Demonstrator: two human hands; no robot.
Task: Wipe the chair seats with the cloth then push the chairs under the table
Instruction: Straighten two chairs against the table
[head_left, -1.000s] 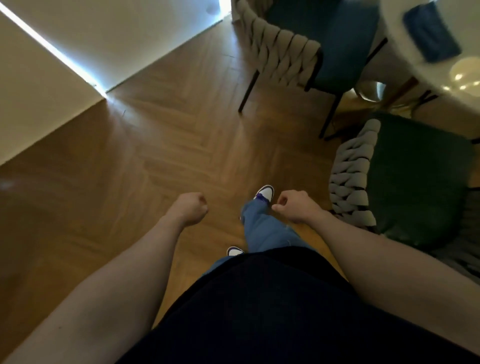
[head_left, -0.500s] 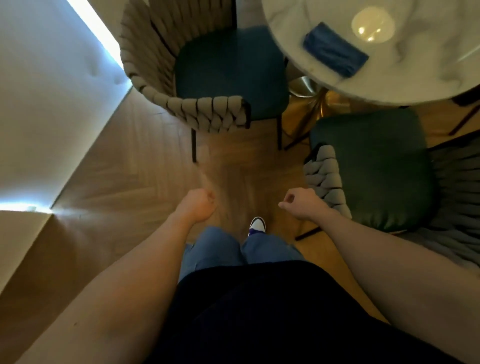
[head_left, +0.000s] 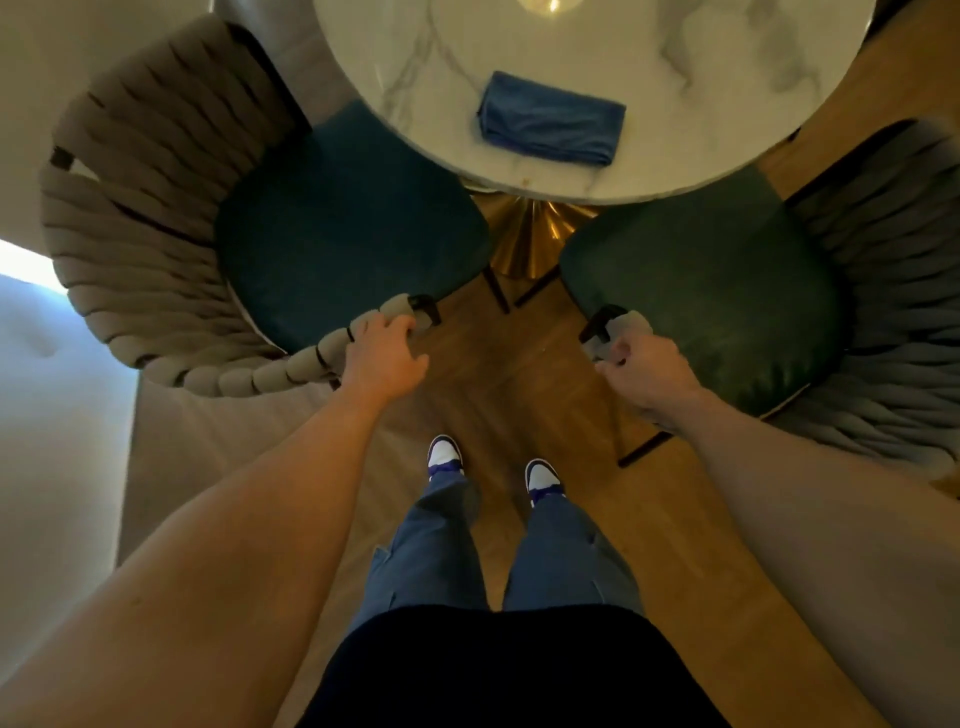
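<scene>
A folded blue cloth (head_left: 551, 120) lies on the round white marble table (head_left: 675, 104) ahead of me. Two chairs with woven grey backs flank the gap where I stand. The left chair (head_left: 337, 228) has a dark teal seat, partly under the table edge. The right chair (head_left: 711, 291) has a dark green seat. My left hand (head_left: 384, 358) grips the end of the left chair's woven arm. My right hand (head_left: 644, 374) is closed on the end of the right chair's arm.
The table's gold pedestal base (head_left: 524, 234) stands between the two chairs. Wooden herringbone floor (head_left: 519, 374) runs under my feet (head_left: 493, 467). A pale wall (head_left: 52, 389) with a light strip is close on the left.
I have turned and stepped up to the table. Both hands, held as loose fists in the air before, have reached forward and taken hold of the chair arms.
</scene>
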